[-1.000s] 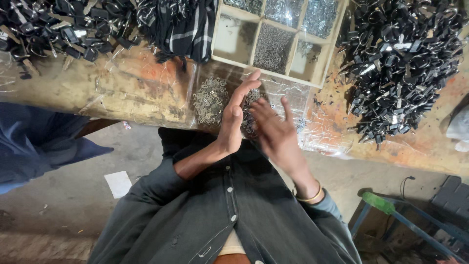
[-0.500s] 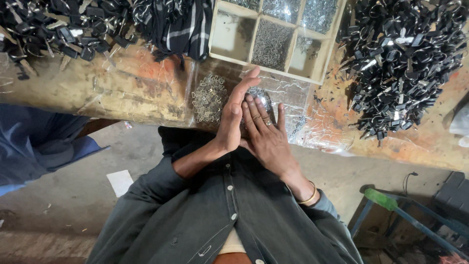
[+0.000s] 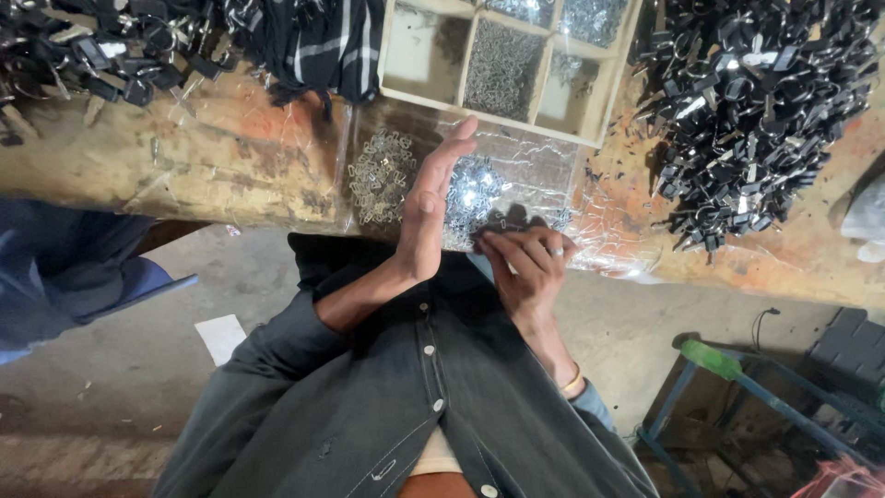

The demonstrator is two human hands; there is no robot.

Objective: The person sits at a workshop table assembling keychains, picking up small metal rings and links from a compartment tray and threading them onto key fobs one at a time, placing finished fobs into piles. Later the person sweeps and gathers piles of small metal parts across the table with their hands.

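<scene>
Just beyond the flat, upright left hand (image 3: 431, 207) lie shiny metal clips (image 3: 479, 198): light, stiff, slippery, best pinched singly; the right hand (image 3: 525, 263) is curled, grip unclear.

A worn wooden bench (image 3: 184, 157) under clear plastic, a dusty concrete floor (image 3: 92, 387) below, a blue metal frame (image 3: 774, 397) at right.

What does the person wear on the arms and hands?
Both arms are in a dark grey button-up shirt with pale stitching, its sleeves pushed up to the forearms. The right hand has a silver ring on one finger and a gold bangle at the wrist. The left hand is bare.
</scene>
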